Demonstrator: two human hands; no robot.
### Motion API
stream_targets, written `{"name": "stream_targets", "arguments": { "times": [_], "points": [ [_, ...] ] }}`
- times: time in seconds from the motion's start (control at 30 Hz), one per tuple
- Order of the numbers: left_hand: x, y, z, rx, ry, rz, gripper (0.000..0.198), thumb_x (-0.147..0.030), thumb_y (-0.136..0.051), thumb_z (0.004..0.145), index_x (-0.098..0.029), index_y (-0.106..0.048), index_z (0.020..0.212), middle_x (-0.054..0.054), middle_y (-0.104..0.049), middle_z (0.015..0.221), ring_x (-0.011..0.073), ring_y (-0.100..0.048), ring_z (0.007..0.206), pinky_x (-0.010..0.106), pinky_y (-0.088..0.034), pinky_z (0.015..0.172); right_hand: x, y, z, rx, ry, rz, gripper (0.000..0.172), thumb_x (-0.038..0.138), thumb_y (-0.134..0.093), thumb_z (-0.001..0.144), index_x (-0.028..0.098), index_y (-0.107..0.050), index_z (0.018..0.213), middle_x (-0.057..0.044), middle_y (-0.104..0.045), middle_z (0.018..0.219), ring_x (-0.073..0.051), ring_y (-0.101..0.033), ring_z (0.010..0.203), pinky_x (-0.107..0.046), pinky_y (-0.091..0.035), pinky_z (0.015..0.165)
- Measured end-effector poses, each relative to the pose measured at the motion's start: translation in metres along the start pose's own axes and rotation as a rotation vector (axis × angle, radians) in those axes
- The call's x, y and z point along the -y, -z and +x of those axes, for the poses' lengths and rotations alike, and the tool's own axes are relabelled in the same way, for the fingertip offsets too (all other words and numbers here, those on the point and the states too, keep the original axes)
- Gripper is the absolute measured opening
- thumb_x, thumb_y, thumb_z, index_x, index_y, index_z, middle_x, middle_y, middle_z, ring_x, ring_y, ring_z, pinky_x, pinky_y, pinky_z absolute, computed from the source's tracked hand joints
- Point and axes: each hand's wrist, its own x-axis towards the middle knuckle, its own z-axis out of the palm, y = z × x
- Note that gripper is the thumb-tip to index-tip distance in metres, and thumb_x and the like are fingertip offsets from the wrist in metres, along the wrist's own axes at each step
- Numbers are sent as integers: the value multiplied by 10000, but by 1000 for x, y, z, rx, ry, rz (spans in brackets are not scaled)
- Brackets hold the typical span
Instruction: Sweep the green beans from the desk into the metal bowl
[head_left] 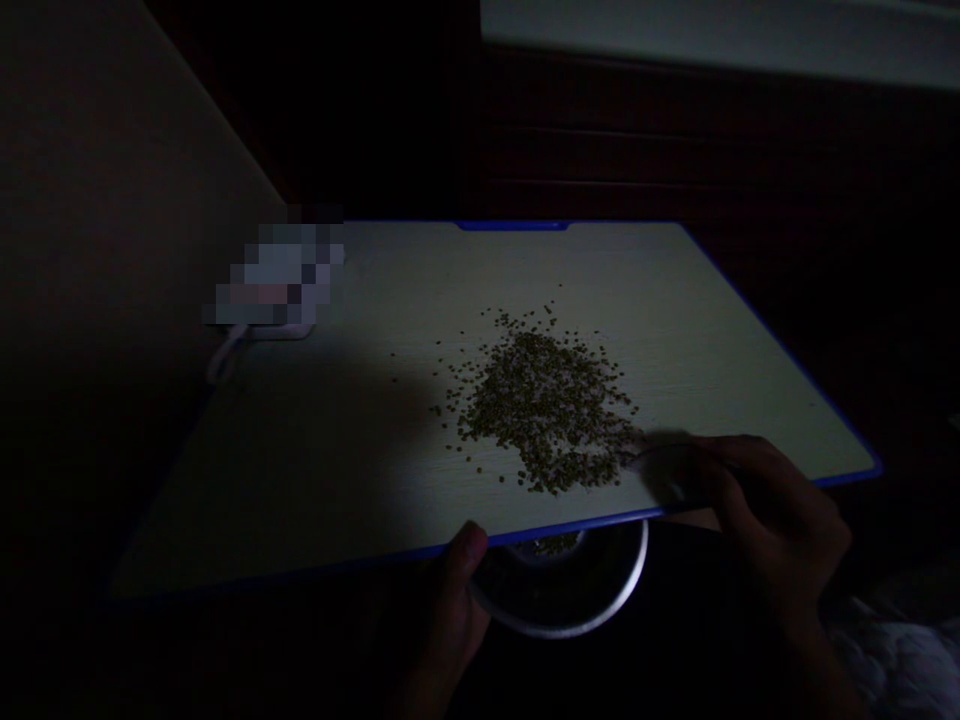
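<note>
Seeds [540, 410]: heaped on the blue-edged board [300, 470], just above both hands
Hands: apart; left hand [450, 620] at the board's near edge, right hand [780, 520] gripping a blurred utensil [667, 470]

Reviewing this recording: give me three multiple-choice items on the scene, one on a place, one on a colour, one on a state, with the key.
1. Where is the steel bowl?
A) On the far edge of the white board
B) Below the board's near edge
C) At the far left of the board

2. What colour is the board's edging?
A) Red
B) Blue
C) Yellow

3. How do the small seeds lie?
A) Loose in a scattered heap
B) Sealed in a bag
C) In straight rows

1: B, the bowl shows past the near edge beside the left hand.
2: B, a blue strip runs along the rim.
3: A, grains spread unevenly across the board.
</note>
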Motion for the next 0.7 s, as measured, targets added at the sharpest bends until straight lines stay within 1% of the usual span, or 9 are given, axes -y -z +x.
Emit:
{"name": "stream_targets", "arguments": {
  "times": [0.07,0.1,0.2,0.23,0.3,0.4,0.47,0.57,0.7],
  "points": [
    [1,3,1,4,39,-4,263,-408,-832,737,-199,-790,890,89,-813,943,399,-615,1290,548,-387,1182,0,-1,-1,-25,1,1,103,188,-734,892,263,-761,957,-4,-759,944,-176,-700,854,-314,-551,763],
    [2,5,2,-4,50,9,272,-412,-834,730,-198,-793,893,94,-813,942,408,-612,1290,555,-380,1184,0,-2,-1,-31,1,1,103,190,-734,892,263,-763,957,-5,-759,945,-178,-701,854,-317,-553,763],
    [7,12,6,-48,7,74,314,-411,-821,749,-199,-797,980,100,-810,1022,396,-596,1313,539,-310,1223,0,-3,-1,-25,-8,-10,98,199,-736,890,265,-772,953,-9,-758,955,-183,-703,857,-323,-556,758],
    [8,14,7,-59,-10,91,336,-410,-815,757,-200,-793,1017,103,-804,1067,390,-582,1331,539,-293,1230,1,-3,-1,-27,-10,-11,95,203,-735,892,267,-773,951,-9,-757,954,-183,-703,857,-323,-556,756],
    [10,17,8,-61,-9,95,364,-419,-811,755,-205,-788,1049,115,-792,1119,398,-538,1375,560,-299,1224,0,-3,-1,-44,-11,-6,93,209,-731,898,272,-769,955,-6,-756,946,-184,-703,857,-327,-559,756],
    [11,17,8,-74,-6,120,348,-424,-817,737,-223,-791,1019,119,-784,1143,413,-450,1443,571,-295,1225,0,-3,0,-50,-5,-1,99,209,-728,902,275,-765,967,-8,-757,949,-192,-703,867,-340,-563,759],
    [11,18,7,-94,-34,141,327,-442,-818,736,-231,-791,985,117,-785,1139,409,-427,1460,553,-274,1236,-1,-2,0,-18,-1,-4,101,202,-733,897,272,-769,960,-11,-759,958,-192,-704,868,-340,-563,757],
    [11,18,8,-70,-35,133,323,-428,-816,748,-241,-784,1010,103,-786,1145,389,-418,1469,541,-270,1239,-1,0,0,17,12,-2,113,182,-732,896,269,-767,961,-10,-761,964,-184,-705,870,-329,-560,764],
    [9,17,7,-66,-96,177,315,-390,-811,749,-240,-785,1025,75,-795,1127,360,-401,1483,505,-205,1263,-1,1,-1,32,35,17,124,161,-741,887,268,-763,947,-3,-757,947,-173,-699,861,-310,-553,753]
  ]
}}
